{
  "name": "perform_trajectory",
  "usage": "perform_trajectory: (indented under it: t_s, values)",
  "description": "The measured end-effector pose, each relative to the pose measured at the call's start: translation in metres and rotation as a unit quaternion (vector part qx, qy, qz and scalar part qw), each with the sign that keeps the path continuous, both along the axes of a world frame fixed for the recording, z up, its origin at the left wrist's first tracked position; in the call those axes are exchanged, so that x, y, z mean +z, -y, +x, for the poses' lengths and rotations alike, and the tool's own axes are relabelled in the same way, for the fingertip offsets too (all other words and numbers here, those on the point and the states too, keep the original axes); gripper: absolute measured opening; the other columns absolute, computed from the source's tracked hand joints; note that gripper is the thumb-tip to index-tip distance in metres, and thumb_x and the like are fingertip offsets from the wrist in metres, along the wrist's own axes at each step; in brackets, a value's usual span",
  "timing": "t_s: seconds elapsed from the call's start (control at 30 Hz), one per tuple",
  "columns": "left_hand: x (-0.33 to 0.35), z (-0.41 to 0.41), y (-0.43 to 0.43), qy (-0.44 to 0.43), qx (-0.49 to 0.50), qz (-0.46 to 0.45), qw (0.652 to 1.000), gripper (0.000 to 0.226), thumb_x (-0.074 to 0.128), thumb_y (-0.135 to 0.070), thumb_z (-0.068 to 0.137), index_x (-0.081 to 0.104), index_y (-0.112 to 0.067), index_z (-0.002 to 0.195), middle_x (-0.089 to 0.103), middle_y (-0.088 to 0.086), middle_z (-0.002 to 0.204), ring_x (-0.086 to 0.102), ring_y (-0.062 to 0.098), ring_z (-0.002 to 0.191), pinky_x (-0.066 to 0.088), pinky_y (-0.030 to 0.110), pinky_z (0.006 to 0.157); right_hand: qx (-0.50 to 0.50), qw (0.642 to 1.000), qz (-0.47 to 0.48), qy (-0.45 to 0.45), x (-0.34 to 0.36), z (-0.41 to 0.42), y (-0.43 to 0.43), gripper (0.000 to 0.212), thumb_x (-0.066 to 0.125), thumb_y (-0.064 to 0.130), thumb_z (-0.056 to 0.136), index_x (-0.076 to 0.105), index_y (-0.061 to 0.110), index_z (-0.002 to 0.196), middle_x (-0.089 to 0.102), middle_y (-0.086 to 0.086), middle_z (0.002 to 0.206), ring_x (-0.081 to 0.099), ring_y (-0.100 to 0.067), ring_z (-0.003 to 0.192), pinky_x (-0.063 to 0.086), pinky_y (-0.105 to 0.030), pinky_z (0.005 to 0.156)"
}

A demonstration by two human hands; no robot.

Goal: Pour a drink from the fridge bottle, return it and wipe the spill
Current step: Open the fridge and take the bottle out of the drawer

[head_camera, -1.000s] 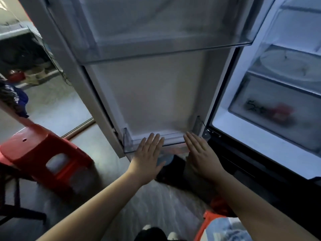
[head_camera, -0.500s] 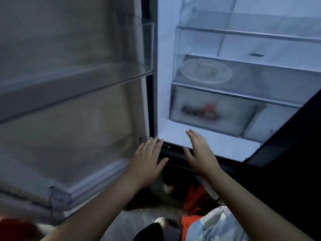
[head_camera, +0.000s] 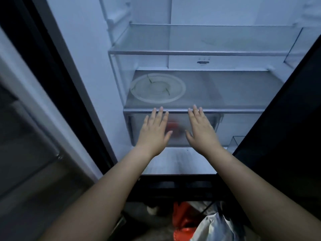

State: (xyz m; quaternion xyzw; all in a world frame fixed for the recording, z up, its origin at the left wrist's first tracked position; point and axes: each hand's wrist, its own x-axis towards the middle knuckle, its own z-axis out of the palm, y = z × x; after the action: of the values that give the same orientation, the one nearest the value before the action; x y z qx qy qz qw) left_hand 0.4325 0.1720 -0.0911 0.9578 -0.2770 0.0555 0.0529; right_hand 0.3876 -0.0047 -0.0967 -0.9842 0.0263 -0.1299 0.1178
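I face the open fridge (head_camera: 90, 70). My left hand (head_camera: 153, 131) and my right hand (head_camera: 201, 129) are stretched flat, fingers apart, palms down, side by side in front of the frosted drawer (head_camera: 175, 136). Neither hand holds anything. Something red (head_camera: 173, 126) shows blurred through the drawer front, between the hands. No bottle is in view. A round white plate (head_camera: 157, 87) lies on the glass shelf (head_camera: 225, 91) just above the drawer.
The left fridge door (head_camera: 34, 136) stands open at the left, and a dark door (head_camera: 286, 127) at the right. An upper glass shelf (head_camera: 199, 40) is bare. Below the fridge, on the floor, are a red bag (head_camera: 182, 221) and a pale cloth (head_camera: 208, 228).
My view has swung from the left door's shelves to the fridge interior. Both hands have stayed open and now hover before the frosted drawer instead of the door's bottom bin.
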Motion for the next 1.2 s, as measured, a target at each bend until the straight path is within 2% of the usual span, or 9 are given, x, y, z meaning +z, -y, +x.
perform_trajectory:
  t_s: [0.23,0.33,0.4,0.47,0.53,0.63,0.7,0.87,1.2]
  values:
    - [-0.02,0.016,0.012,0.009,0.014,-0.053,0.998,0.069,0.034,-0.044,0.099,0.004,-0.013,0.153,-0.005,0.005,0.161,-0.008,0.024,0.148,0.0,0.042,0.119,0.018,0.999,-0.025,0.031,-0.024,0.013,0.013,0.08,0.053,0.012,0.085,0.007,0.009,0.151,0.003,-0.007,0.159,-0.005,-0.022,0.147,0.012,-0.039,0.119]
    - [-0.028,0.011,0.009,0.001,0.003,-0.137,0.991,0.066,0.038,-0.039,0.099,0.008,-0.016,0.153,-0.005,0.0,0.161,-0.01,0.018,0.148,0.0,0.039,0.118,0.018,0.985,0.138,0.105,-0.029,0.005,0.007,0.068,0.052,0.014,0.089,0.021,0.015,0.15,0.011,0.0,0.159,0.004,-0.012,0.147,0.013,-0.028,0.117]
    - [-0.03,0.003,0.009,-0.055,0.026,-0.32,0.945,0.061,0.044,-0.032,0.099,0.017,-0.018,0.152,0.005,-0.003,0.161,0.0,0.012,0.148,0.005,0.031,0.116,-0.025,0.932,0.309,0.188,-0.034,-0.003,-0.004,0.054,0.051,0.015,0.089,0.037,0.017,0.142,0.03,0.003,0.153,0.023,-0.007,0.142,0.019,-0.024,0.115]
    - [-0.023,-0.006,0.012,-0.177,0.119,-0.539,0.815,0.053,0.044,-0.025,0.1,0.025,-0.019,0.149,0.02,-0.002,0.157,0.018,0.009,0.144,0.015,0.023,0.114,-0.102,0.844,0.487,0.201,-0.037,-0.004,-0.015,0.041,0.051,0.017,0.092,0.044,0.018,0.133,0.043,0.004,0.14,0.037,-0.005,0.132,0.028,-0.029,0.113]
    - [-0.015,-0.004,0.012,-0.316,0.212,-0.726,0.573,0.048,0.038,-0.025,0.102,0.027,-0.015,0.148,0.027,0.005,0.155,0.029,0.014,0.14,0.022,0.028,0.115,-0.177,0.683,0.689,0.166,-0.033,0.005,-0.019,0.034,0.047,0.019,0.097,0.042,0.017,0.131,0.046,0.001,0.134,0.043,-0.012,0.129,0.032,-0.033,0.112]
    - [-0.013,0.017,0.001,-0.448,0.235,-0.835,0.217,0.061,0.03,-0.038,0.102,0.015,-0.005,0.151,0.019,0.016,0.157,0.024,0.029,0.144,0.019,0.04,0.117,-0.208,0.431,0.866,0.144,-0.026,0.021,-0.012,0.048,0.041,0.026,0.101,0.03,0.005,0.142,0.035,-0.016,0.146,0.039,-0.029,0.135,0.033,-0.036,0.111]
    - [-0.015,0.025,-0.005,-0.471,0.219,-0.848,0.106,0.067,0.027,-0.044,0.101,0.011,-0.002,0.151,0.017,0.019,0.157,0.019,0.033,0.145,0.017,0.043,0.118,-0.189,0.347,0.908,0.14,-0.024,0.025,-0.009,0.056,0.036,0.034,0.101,0.023,0.002,0.146,0.03,-0.02,0.15,0.034,-0.032,0.137,0.03,-0.039,0.112]
    - [-0.013,0.024,-0.003,-0.468,0.197,-0.857,0.091,0.065,0.021,-0.048,0.101,0.024,-0.004,0.149,0.024,0.016,0.156,0.021,0.033,0.144,0.019,0.044,0.117,-0.148,0.273,0.94,0.145,-0.022,0.023,-0.009,0.057,0.032,0.042,0.1,0.035,0.0,0.139,0.045,-0.022,0.138,0.041,-0.034,0.133,0.035,-0.041,0.107]
    - [-0.006,-0.002,-0.016,-0.485,0.212,-0.844,0.083,0.067,0.021,-0.05,0.1,0.035,0.0,0.142,0.03,0.019,0.153,0.024,0.034,0.143,0.019,0.045,0.116,-0.158,0.257,0.942,0.145,-0.019,-0.005,-0.015,0.059,0.035,0.041,0.099,0.035,-0.003,0.138,0.039,-0.023,0.144,0.041,-0.035,0.132,0.037,-0.041,0.107]
